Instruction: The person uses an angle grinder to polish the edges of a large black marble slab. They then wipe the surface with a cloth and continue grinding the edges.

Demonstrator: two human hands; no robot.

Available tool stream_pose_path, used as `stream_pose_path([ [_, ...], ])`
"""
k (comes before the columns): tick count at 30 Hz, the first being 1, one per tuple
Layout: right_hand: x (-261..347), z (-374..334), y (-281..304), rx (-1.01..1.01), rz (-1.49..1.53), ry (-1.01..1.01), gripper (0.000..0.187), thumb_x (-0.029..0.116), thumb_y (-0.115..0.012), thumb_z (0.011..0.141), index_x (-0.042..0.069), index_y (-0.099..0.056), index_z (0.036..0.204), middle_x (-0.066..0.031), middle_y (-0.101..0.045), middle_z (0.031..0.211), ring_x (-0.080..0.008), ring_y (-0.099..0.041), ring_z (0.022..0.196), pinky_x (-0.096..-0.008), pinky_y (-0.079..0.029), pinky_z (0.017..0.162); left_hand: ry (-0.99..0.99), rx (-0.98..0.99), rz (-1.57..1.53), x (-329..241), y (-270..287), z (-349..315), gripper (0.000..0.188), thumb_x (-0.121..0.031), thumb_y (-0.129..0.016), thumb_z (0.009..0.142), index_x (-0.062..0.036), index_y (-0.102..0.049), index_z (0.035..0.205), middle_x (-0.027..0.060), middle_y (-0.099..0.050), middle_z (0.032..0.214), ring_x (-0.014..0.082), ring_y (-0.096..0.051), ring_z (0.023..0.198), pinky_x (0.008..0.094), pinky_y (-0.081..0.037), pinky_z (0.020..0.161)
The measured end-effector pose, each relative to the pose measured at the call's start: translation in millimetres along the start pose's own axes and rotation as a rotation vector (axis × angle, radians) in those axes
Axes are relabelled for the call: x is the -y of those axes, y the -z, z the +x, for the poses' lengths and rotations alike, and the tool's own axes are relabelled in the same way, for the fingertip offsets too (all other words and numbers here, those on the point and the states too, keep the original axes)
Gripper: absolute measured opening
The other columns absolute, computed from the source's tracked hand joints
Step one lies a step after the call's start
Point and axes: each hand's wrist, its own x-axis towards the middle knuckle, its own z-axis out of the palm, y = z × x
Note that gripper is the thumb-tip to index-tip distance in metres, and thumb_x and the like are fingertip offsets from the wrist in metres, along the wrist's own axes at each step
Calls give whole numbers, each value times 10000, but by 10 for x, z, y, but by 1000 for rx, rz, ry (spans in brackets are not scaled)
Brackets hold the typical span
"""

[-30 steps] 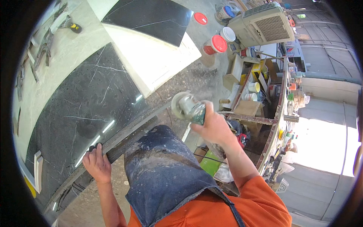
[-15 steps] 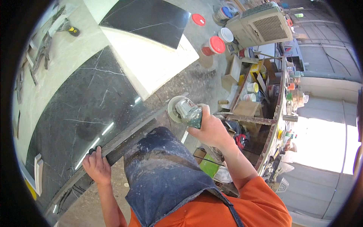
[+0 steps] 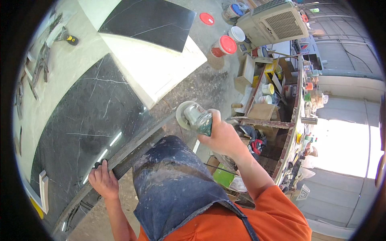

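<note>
Slab (image 3: 88, 116) lay left, left hand (image 3: 105, 182) on its near edge, fingers together, grip unclear! Near the far end, the grinder (image 3: 198, 117) had tilted, disc squarer to view than a second earlier: fresh angle for the edgework, right hand (image 3: 223, 136) clamped round the handle.

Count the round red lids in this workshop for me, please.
2. One red lid lies flat on the floor; the other red lid is on a bucket. More may be hidden.
</note>
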Motion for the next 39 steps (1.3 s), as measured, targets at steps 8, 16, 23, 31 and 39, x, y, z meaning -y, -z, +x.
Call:
stream_pose_path([
  [8,-4,4,-13,-9,-61,-42,711,298,-699,850,-40,-320,1348,-330,-688,868,-524,-688,842,-573,-564,773,14,-19,-10,-50,9,37,468,-89,-720,811,-84,-714,1279,83,-642,1073,332,-558,1070,490,-442,967],
  [16,561,-318,-371,184,-17,206,768,267,-752,827,-20,-329,1400,-319,-674,923,-494,-696,843,-557,-569,746,-4,-19,-13,8,-14,-1,463,-110,-711,819,-90,-710,1281,82,-656,1113,340,-551,1085,514,-433,987],
  [23,392,-185,-257,125,-52,75,764,279,-739,832,-26,-336,1405,-339,-683,944,-507,-693,873,-571,-561,762,1,-15,-14,2,-6,-20,472,-73,-696,830,-85,-702,1302,105,-660,1104,365,-563,1077,497,-445,984],
  [31,-288,62,119,-161,-4,-79,787,329,-733,821,-23,-341,1406,-343,-693,979,-530,-683,897,-543,-568,805,-6,-37,-17,3,-12,15,475,-138,-713,801,-99,-701,1275,71,-646,1099,332,-563,1041,500,-437,961],
  [39,698,-259,-338,246,-21,217,768,269,-742,837,23,-328,1436,-317,-696,948,-495,-704,886,-548,-581,772,-2,-40,-13,2,-11,29,498,-125,-706,766,-116,-713,1264,65,-638,1097,321,-551,1051,487,-441,949],
])
